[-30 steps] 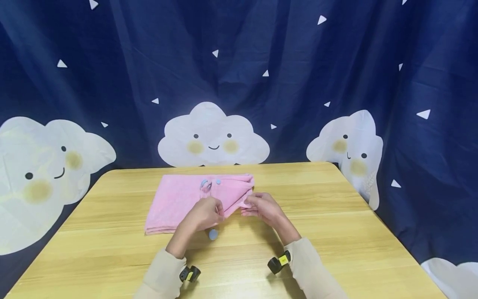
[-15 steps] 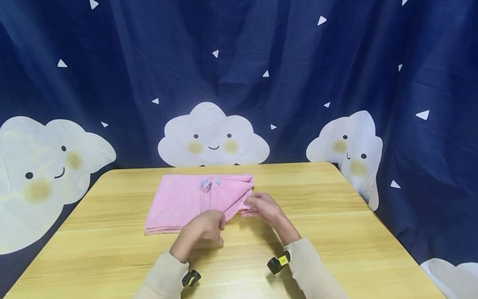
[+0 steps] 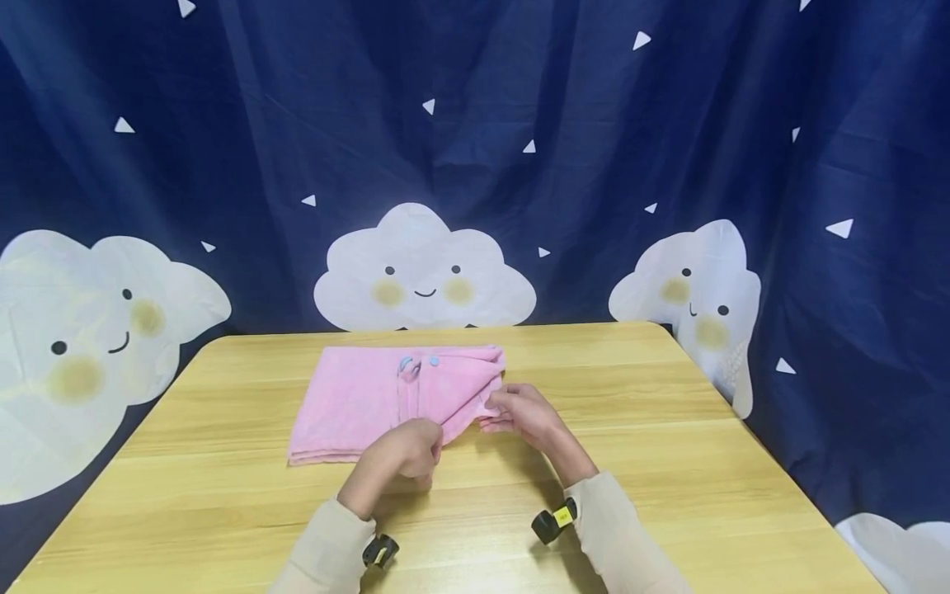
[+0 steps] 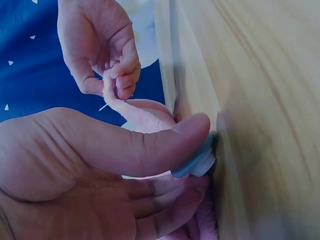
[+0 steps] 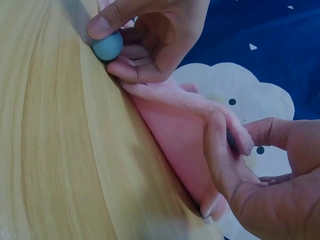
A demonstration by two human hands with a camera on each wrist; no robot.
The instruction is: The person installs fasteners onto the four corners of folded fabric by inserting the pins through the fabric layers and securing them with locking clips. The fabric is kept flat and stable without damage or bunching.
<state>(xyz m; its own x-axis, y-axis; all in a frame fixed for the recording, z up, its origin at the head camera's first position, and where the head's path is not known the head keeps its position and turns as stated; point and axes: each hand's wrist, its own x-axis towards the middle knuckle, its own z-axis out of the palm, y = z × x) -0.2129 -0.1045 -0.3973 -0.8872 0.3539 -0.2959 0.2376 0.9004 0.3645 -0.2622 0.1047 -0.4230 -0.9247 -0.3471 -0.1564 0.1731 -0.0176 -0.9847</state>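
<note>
A folded pink plush cloth (image 3: 349, 400) lies on the wooden table, its right corner folded in. Beside its front edge, my left hand (image 3: 406, 450) pinches a round blue cap with a white stub (image 4: 202, 164) between thumb and fingers, close over the wood. The right wrist view shows the cap's smooth, domed blue face (image 5: 108, 46). My right hand (image 3: 525, 414) pinches the cloth's raised corner (image 5: 227, 117) between thumb and fingers. A thin pin (image 5: 243, 121) pokes out of that corner, and a dark round piece (image 5: 231, 140) sits partly hidden against the fabric.
On top of the cloth are a small blue disc (image 3: 434, 361) and a blue-and-grey loop-like detail (image 3: 407, 368). A dark blue curtain (image 3: 475, 165) with white clouds hangs behind the table (image 3: 631, 462). Black wrist cameras (image 3: 551, 525) sit at both cuffs.
The blue cap lay on the table in front of my left hand; that hand came down over it and now has it between thumb and fingers. My right hand has stayed at the corner.
</note>
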